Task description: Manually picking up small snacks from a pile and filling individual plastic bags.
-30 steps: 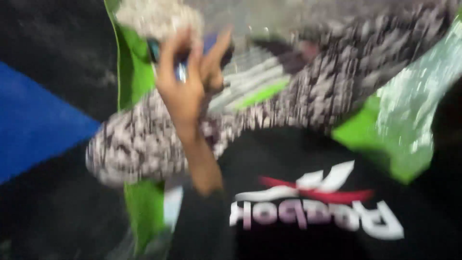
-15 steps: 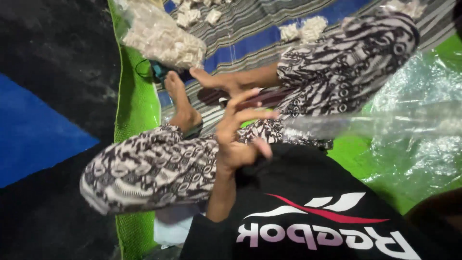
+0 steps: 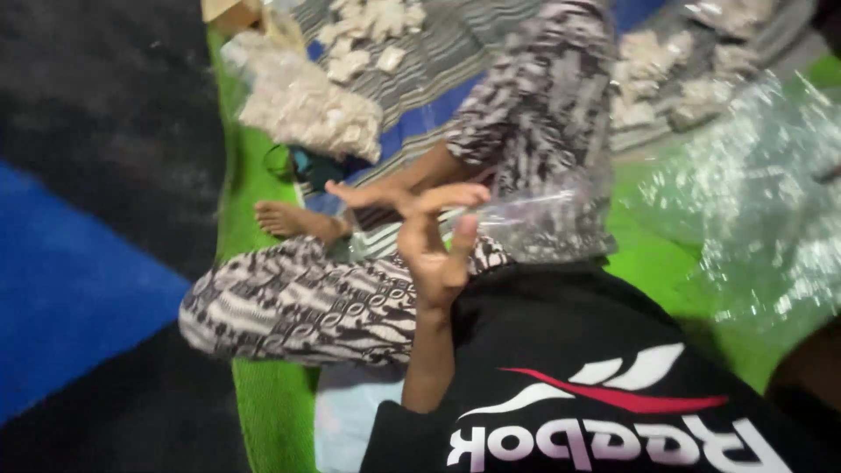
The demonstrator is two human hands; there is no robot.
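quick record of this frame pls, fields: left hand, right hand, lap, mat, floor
left hand: raised left hand, fingers spread, touching a clear plastic bag; grip unclear
right hand: not in view
lap: black top, patterned trousers, bare foot
mat: green mat under a striped cloth; bag of white pieces; loose white pieces
floor: dark and blue floor

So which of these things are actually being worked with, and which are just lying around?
In use:
left hand, fingers spread, touching the edge of a small clear plastic bag

Lying about:
filled bag of white pieces
loose white pieces on the striped mat
big crumpled clear plastic
green mat
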